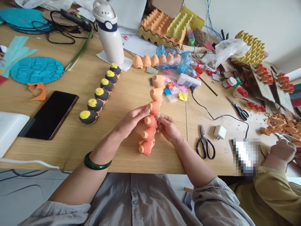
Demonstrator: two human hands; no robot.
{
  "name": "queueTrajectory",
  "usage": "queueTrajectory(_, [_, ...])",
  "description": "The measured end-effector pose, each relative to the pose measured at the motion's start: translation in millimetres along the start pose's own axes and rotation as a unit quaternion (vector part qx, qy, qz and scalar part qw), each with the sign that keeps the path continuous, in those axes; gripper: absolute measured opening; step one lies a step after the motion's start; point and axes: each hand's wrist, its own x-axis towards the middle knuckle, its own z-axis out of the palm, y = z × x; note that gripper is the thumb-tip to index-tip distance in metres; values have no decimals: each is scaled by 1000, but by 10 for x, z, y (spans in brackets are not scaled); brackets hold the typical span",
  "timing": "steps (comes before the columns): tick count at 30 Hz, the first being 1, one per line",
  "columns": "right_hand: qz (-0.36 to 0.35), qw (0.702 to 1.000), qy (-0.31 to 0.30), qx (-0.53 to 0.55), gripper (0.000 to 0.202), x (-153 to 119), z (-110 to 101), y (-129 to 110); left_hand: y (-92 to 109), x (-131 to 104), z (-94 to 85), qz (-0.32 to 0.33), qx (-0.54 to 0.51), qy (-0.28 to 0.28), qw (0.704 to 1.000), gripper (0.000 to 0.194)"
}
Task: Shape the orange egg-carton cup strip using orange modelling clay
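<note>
My right hand [170,128] pinches the right side of the orange egg-carton strip [148,134] mid-length; my left hand [129,122] meets its left side, grip unclear. I'd smooth the coating lightly, supporting behind each cup. I have room leftward until the black-and-yellow strip [107,84]; scissors [203,140] lie right, table [127,161] edge near.

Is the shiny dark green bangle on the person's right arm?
No, the bangle circles the forearm behind the left hand, while none shows behind the right hand.
</note>
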Motion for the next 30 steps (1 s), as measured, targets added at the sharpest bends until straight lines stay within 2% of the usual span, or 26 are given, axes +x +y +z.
queueTrajectory(2, [24, 999, -29, -24, 73, -5, 8, 21, -4, 18, -7, 8, -20, 6, 1000, 58])
queueTrajectory(5, [15, 996, -37, -84, 70, -1, -12, 36, -28, 50, -16, 21, -17, 61, 998, 54])
queueTrajectory(8, [-52, 991, 48, -116, 45, 20, -76, 30, -50, 75, -35, 22, -26, 85, 996, 48])
queueTrajectory(10, [-82, 990, 87, -80, 27, 43, -126, 25, -50, 79, -42, 17, -44, 92, 995, 46])
queueTrajectory(11, [-90, 990, 93, -54, 26, 56, -149, 25, -46, 79, -41, 16, -54, 96, 994, 44])
queueTrajectory(15, [-91, 992, 86, 23, 22, 113, -201, 42, -27, 74, -16, 17, -64, 101, 993, 42])
queueTrajectory(19, [-74, 992, 94, 49, 27, 135, -202, 46, -26, 64, 10, 34, 8, 128, 991, 41])
queueTrajectory(21, [-72, 992, 96, 31, 35, 124, -192, 35, -35, 51, 12, 46, 30, 152, 987, 44])
queueTrajectory(26, [-93, 988, 106, -54, 44, 106, -171, 22, -88, 33, -38, 38, 71, 185, 979, 67])
queueTrajectory(30, [-107, 988, 92, -55, 45, 126, -176, 47, -139, 52, -89, 43, 137, 211, 967, 66])
